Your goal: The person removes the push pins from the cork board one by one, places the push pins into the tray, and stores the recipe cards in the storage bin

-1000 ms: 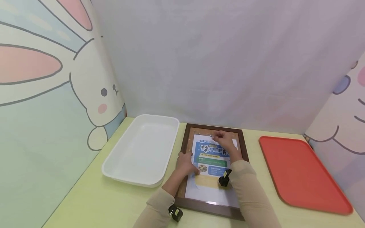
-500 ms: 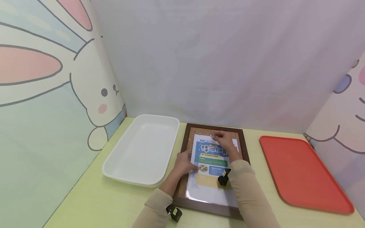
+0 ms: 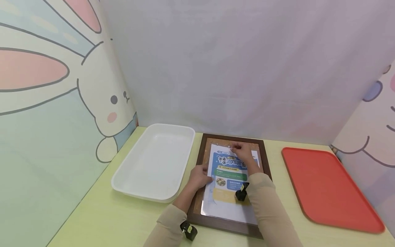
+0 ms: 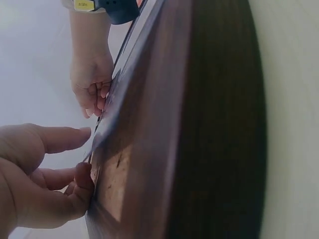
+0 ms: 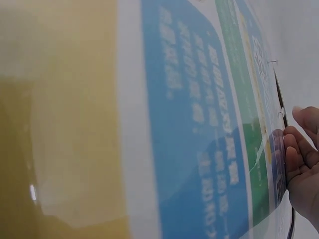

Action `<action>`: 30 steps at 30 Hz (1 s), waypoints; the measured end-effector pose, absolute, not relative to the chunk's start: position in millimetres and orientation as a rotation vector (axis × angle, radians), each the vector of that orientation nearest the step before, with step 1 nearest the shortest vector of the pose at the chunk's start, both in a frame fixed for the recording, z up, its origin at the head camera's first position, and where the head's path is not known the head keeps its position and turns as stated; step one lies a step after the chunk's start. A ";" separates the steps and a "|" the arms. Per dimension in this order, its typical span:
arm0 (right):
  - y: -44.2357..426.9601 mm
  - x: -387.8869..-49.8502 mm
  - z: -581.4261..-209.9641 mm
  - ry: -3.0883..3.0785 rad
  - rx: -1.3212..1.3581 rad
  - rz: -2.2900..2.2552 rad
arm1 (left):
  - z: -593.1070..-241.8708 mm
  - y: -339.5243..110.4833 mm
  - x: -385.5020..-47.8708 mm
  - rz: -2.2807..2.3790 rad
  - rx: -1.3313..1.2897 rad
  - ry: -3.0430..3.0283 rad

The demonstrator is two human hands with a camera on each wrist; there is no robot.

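Note:
A laminated-looking poster (image 3: pixel 229 175) with blue and green print lies on a cork board (image 3: pixel 205 161) in a dark brown frame (image 3: pixel 228 226). Small pins (image 5: pixel 280 112) stand at its top edge. My left hand (image 3: pixel 199 177) is at the poster's left edge, thumb over the sheet; in the left wrist view, that thumb and the bent fingers are apart, a fingertip touching the sheet edge (image 4: pixel 102 134). My right hand (image 3: pixel 243 152) is at the top, fingers bent close to a pin. Whether it pinches anything is hidden.
A deep white tray (image 3: pixel 154 161) stands left of the frame on the pale yellow table (image 3: pixel 92 219). To the right lies a flat red tray (image 3: pixel 327 185). A plain curtain (image 3: pixel 228 68) rises behind, and a rabbit-print panel (image 3: pixel 37 154) borders the left side.
My left hand has drawn slightly left on the poster's edge. The right hand keeps its place near the top pins. The frame and trays look unmoved.

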State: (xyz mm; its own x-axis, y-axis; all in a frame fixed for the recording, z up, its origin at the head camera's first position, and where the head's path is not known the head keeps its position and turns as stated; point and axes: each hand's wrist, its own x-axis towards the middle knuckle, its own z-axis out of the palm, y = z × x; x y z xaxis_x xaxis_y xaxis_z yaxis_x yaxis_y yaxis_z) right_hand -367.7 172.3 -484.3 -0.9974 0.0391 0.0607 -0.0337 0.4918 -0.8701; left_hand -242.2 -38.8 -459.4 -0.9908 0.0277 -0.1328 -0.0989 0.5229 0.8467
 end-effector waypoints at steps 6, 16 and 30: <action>167.2 -369.4 -485.2 -2.661 0.020 1.488 | -460.5 -44.8 -244.2 1.430 -0.070 2.676; 166.1 -370.3 -480.8 -2.710 0.003 1.460 | -462.5 -44.2 -246.8 1.432 -0.083 2.637; 158.1 -372.2 -480.3 -2.785 -0.081 1.301 | -460.7 -45.4 -246.7 1.372 -0.073 2.670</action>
State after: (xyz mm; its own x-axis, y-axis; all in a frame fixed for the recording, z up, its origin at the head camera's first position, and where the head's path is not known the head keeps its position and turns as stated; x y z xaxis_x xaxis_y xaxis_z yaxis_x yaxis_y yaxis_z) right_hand -372.2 158.1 -480.3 -0.9964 0.0759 0.0377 0.0198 0.6409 -0.7674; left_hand -246.7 -45.4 -460.7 -0.9891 0.0205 -0.1455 -0.1064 0.5834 0.8052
